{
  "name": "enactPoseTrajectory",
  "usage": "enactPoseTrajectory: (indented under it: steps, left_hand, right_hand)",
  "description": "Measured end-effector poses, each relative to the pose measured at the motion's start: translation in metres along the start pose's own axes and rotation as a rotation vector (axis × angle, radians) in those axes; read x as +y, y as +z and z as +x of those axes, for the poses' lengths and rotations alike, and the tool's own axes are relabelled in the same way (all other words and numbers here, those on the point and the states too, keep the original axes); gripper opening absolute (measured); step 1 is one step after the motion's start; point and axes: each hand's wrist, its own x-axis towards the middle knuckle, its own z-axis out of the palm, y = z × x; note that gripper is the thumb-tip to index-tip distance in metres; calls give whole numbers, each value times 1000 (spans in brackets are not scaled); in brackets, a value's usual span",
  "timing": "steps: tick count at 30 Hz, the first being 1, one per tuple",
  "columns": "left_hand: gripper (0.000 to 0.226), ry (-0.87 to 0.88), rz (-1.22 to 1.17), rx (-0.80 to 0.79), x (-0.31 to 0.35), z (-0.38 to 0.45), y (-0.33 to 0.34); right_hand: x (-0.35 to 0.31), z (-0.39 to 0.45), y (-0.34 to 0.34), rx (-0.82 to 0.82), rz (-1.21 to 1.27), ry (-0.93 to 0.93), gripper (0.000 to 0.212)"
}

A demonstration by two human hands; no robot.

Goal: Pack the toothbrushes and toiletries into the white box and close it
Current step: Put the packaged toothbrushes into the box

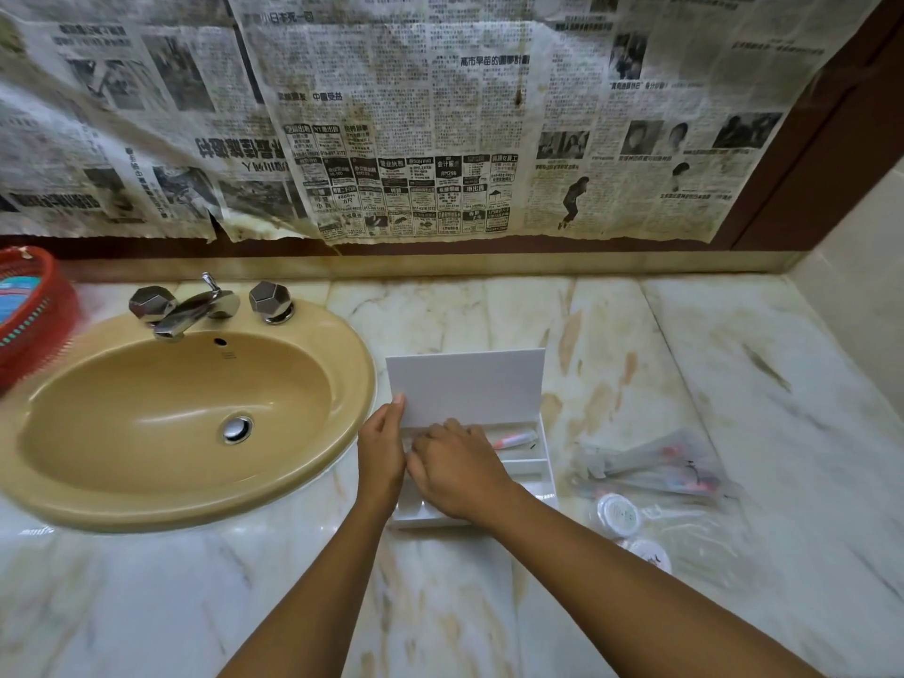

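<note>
Steadying the raised lid (467, 384) with thumb and fingers, the left hand (384, 450) keeps the white box (540, 474) open beside the sink (342, 364). The right hand (455, 469) reaches inside with fingers curled; whether it grips anything I cannot tell. A toothpaste tube (516, 439) lies in the back compartment. Bagged toothbrushes (655, 464) and round containers (619, 515) wait on the desk (734, 364) toward its right edge.

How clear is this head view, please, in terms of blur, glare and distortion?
Head view: wide-angle bending curves the counter edge and the newspaper; the clear packets right of the white box are smeared; the red basket at the left edge is soft; mild glare sits on the tap and marble counter.
</note>
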Motion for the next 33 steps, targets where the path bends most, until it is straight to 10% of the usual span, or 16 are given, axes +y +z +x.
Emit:
enactPoseTrajectory:
  steps: [5,15,26,33]
  left_hand:
    - [28,22,38,19,2,-2,0]
    - [26,48,14,12,12,-10,4]
    - [26,49,-14,14,11,-10,6]
    - [25,50,-25,10,13,-13,7]
  right_hand:
    - [12,-3,1,-244,61,-21,41]
    - [45,-23,-57,210,55,161,19]
    - [128,-76,-66,-135,-57,515,52]
    - [125,-78,-64,32,4,554,43]
